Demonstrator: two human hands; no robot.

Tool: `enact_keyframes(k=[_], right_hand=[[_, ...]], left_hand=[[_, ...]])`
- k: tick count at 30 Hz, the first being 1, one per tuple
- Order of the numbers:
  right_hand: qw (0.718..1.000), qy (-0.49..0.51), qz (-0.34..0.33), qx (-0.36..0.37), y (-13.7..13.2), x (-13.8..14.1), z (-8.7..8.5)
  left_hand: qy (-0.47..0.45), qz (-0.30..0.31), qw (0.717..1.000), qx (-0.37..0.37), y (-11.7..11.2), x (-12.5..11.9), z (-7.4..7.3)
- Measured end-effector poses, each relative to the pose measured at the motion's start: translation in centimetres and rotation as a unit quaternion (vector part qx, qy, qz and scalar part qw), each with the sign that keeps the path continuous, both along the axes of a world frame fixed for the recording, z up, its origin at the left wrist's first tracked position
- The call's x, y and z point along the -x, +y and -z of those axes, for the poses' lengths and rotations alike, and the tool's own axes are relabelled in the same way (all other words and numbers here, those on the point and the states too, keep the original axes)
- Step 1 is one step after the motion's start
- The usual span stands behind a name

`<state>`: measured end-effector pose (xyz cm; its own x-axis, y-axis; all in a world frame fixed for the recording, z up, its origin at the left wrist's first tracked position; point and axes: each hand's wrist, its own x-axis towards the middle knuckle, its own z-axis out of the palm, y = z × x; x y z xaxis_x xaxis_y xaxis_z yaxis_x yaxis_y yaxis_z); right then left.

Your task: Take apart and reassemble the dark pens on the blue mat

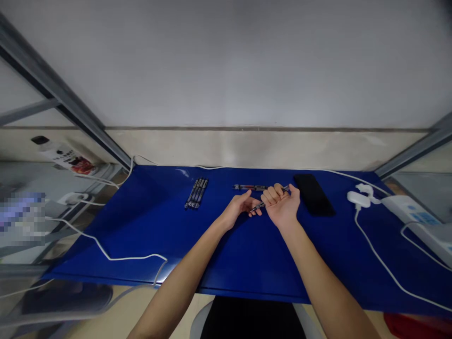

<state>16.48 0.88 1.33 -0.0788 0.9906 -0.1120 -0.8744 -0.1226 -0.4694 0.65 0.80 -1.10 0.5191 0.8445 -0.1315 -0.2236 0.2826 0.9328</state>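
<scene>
Over the middle of a blue table (148, 226), both my hands hold one pen (263, 204). My right hand (282, 205) is palm up, its fingers curled round the pen's barrel, whose far end sticks out past the knuckles. My left hand (240, 207) pinches the pen's near end between thumb and fingers. Just beyond the hands another pen (249, 187) lies flat on the table. A row of several dark pens (197, 192) lies side by side further left.
A black phone (313, 194) lies right of my hands. White chargers (358, 198) and a power strip (416, 216) sit at the right edge. White cables (116, 257) trail over the left side. A bottle (65, 155) lies on the left shelf.
</scene>
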Motion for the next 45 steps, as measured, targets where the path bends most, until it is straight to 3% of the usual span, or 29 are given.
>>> enact_keyframes(k=[17,24,35,39,45], right_hand=[[1.0,0.007,-0.002,-0.002,0.1,0.0,0.1],[1.0,-0.016,0.007,-0.007,0.0,0.0,-0.1],[1.0,-0.018,0.011,-0.008,-0.1,0.1,-0.3],[1.0,-0.018,0.008,-0.011,-0.1,0.1,-0.2],[1.0,-0.003,-0.001,-0.021,0.0,0.0,0.0]], left_hand=[[0.004,-0.004,1.0,-0.015,-0.2,0.0,-0.4],[0.068,0.002,0.995,-0.074,-0.4,0.0,-0.4],[0.048,-0.005,0.998,-0.038,-0.3,-0.2,-0.5],[0.007,0.005,1.0,0.007,0.0,-0.1,0.0],[-0.022,0.019,1.0,0.011,0.3,0.0,0.7]])
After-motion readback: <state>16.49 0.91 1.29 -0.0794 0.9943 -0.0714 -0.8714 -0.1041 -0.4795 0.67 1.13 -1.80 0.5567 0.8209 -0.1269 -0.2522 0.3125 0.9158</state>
